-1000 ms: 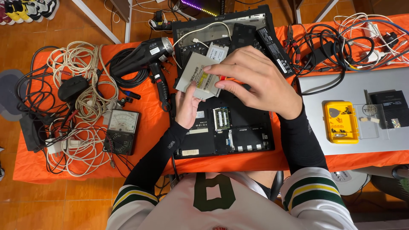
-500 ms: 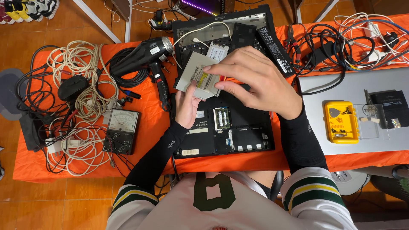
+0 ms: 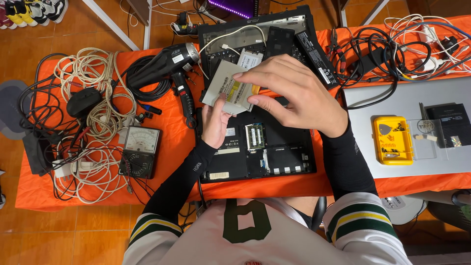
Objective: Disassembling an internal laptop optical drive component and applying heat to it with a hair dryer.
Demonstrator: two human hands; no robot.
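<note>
Both hands meet over an opened laptop [image 3: 255, 147] that lies bottom-up on the orange surface [image 3: 171, 142], its inner boards and slots exposed. The left hand [image 3: 216, 122] comes up from below with its fingers closed on the lower edge of a flat grey drive [image 3: 226, 88], a thin rectangular slab with a label on its face, held tilted above the upper half of the laptop. The right hand [image 3: 294, 95] reaches across from the right, its fingers curled over the drive's right edge and gripping it there, so the drive sits between the two hands and clear of the laptop's body. Just left of the drive, a black hair dryer [image 3: 169, 66] lies on the surface with its nozzle toward the laptop and its handle pointing down. Further left lies a heap of white and black cables [image 3: 93, 98], and near its lower edge an analogue meter [image 3: 140, 152] with a pale dial. To the right of the laptop rests a closed silver laptop [image 3: 392, 98], carrying a yellow case [image 3: 392, 140] with a clear lid. More tangled cables [image 3: 392, 44] lie at the upper right.
</note>
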